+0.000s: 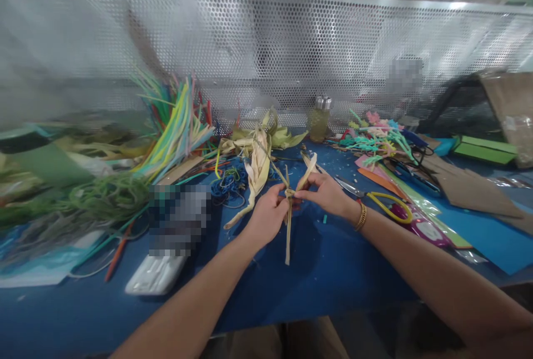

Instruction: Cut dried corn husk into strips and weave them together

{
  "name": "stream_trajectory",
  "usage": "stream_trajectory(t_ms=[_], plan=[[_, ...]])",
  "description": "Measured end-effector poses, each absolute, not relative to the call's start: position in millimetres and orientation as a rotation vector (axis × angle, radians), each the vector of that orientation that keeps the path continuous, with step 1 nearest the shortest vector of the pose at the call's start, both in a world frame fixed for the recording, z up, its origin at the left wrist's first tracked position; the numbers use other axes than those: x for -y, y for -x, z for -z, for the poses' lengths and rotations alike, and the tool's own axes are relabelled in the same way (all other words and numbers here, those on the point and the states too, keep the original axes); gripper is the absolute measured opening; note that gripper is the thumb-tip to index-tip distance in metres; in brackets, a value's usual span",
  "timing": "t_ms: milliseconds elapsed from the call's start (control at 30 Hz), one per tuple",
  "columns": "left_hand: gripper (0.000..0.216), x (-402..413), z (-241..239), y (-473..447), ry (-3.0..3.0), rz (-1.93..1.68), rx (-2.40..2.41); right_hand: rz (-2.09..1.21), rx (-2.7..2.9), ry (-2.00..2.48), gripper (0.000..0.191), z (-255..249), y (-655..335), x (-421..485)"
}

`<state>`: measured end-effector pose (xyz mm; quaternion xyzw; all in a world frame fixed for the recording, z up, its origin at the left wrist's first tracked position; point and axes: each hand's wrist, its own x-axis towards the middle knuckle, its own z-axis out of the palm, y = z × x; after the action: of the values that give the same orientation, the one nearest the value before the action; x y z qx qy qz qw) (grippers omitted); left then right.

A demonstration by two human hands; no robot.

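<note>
Pale dried corn husk strips point(288, 239) cross over each other in front of me, one end hanging down. My left hand point(268, 213) pinches them near the crossing. On the other side of it, my right hand point(327, 193) is closed on the strips as well, with a wider husk piece point(308, 171) sticking up beside its fingers. Whether the crossing is knotted I cannot tell. Just beyond my left hand lies a bundle of dried corn husks point(259, 161). Scissors with yellow handles point(389, 203) rest to the right of my right wrist.
A perforated metal panel point(291, 48) borders the blue table point(325, 287) at the back. Coloured pipe cleaners point(175, 131) and tangled green yarn point(104, 198) lie left. A glass jar point(318, 123) stands behind. Pastel craft flowers point(381, 134), cardboard point(470, 184) and blue paper point(495, 237) are right.
</note>
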<state>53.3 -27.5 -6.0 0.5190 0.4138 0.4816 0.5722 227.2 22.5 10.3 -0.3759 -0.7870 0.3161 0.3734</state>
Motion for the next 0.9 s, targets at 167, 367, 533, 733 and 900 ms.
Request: stream_trajectory(t_ms=[167,367,533,733,900], plan=[[0.040,29,5,-53,-1.254,-1.131,-1.007,-0.883,2.015,0.950,0.021,-10,-227,-22],[0.037,33,-2,-55,-1.218,-1.119,-1.088,-1.301,1.871,0.865,0.026,0,-227,-26],[0.030,30,-3,-52,-1.322,-1.130,-1.111,-1.371,1.768,0.856,0.026,2,-226,-27],[0.021,29,-4,-50,-1.319,-1.188,-1.196,-1.356,1.763,0.879,0.026,0,-223,-25],[0.012,28,-1,-53,-0.986,-1.205,-1.117,-1.288,1.772,0.832,0.027,-1,-222,-24]])
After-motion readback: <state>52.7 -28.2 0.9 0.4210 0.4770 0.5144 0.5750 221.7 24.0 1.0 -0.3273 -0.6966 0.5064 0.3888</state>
